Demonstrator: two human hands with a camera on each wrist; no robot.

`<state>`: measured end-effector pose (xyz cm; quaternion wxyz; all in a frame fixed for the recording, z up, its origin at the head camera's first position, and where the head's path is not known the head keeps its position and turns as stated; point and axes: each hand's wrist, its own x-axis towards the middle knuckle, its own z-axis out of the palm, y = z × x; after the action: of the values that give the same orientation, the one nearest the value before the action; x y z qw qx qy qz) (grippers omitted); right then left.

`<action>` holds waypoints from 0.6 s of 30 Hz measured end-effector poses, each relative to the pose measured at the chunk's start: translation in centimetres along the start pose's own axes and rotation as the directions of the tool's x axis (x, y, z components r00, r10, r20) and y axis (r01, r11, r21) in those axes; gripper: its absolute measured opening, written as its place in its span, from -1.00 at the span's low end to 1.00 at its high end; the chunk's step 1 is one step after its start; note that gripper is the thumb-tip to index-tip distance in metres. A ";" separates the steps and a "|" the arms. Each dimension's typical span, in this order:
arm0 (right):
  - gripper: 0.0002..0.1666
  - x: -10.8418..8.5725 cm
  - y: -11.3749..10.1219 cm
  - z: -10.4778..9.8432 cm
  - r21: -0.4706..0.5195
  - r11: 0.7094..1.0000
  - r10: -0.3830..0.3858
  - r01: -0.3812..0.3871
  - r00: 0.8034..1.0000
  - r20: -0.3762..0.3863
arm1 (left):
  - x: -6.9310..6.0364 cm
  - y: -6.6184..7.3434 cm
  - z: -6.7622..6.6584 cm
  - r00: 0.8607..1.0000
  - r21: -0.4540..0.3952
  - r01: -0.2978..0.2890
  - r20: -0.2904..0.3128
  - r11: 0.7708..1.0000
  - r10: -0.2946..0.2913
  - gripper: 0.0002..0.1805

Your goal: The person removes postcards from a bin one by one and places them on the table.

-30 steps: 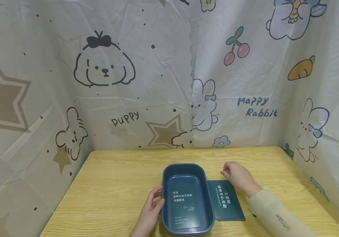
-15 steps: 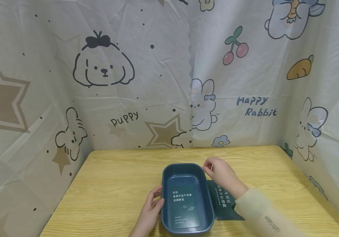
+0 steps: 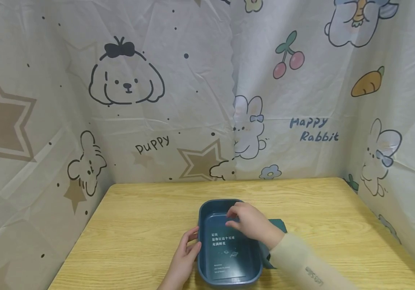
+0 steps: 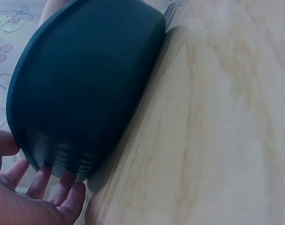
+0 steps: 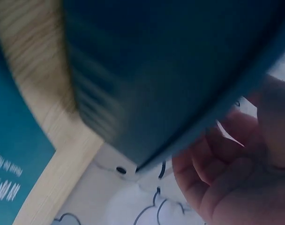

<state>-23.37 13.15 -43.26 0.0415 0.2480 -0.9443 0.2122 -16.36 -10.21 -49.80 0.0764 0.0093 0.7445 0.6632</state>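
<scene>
A dark blue-green rectangular tray with rounded corners lies on the table, and on its floor lies a dark green card with pale print. My left hand holds the tray's left side. In the left wrist view its thumb meets the rim while the fingertips press the outer wall. Over the tray's upper right part hovers my right hand, fingers loosely bent and thumb apart, with nothing seen between them. Another printed green card lies to the tray's right, mostly covered by my right arm.
The wooden table extends on both sides of the tray. Behind it and along the sides hangs a pale curtain with cartoon prints. A beige sleeve crosses the right front.
From above the right-hand card, my right hand has moved left across the tray's rim to over its inside. The left hand and the tray have stayed put.
</scene>
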 end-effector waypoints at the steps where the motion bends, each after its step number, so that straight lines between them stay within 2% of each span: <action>1: -0.77 0.0 -0.2 0.2 -0.016 1.000 -0.022 0.022 1.000 0.020 | 0.0 0.0 0.0 1.000 -0.001 -0.003 0.004 1.000 0.003 -0.45; 6: -0.68 0.0 -0.8 1.0 -0.100 0.991 -0.076 0.086 0.993 0.095 | -0.1 -0.1 -0.1 1.000 -0.015 -0.011 0.019 1.000 0.011 -0.45; 13: -0.58 0.3 -0.7 1.9 -0.203 0.977 -0.038 0.067 0.989 0.145 | 0.1 -0.1 0.0 1.000 -0.012 0.003 0.010 1.000 -0.003 -0.44; 18: -0.54 0.2 -0.5 2.2 -0.236 0.970 -0.009 0.049 0.985 0.170 | 0.1 -0.2 0.0 1.000 -0.006 0.001 -0.002 1.000 -0.001 -0.45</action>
<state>-23.30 11.75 -45.04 -0.0054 0.2719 -0.9594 0.0744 -16.48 -10.22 -50.05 0.0760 0.0081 0.7427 0.6653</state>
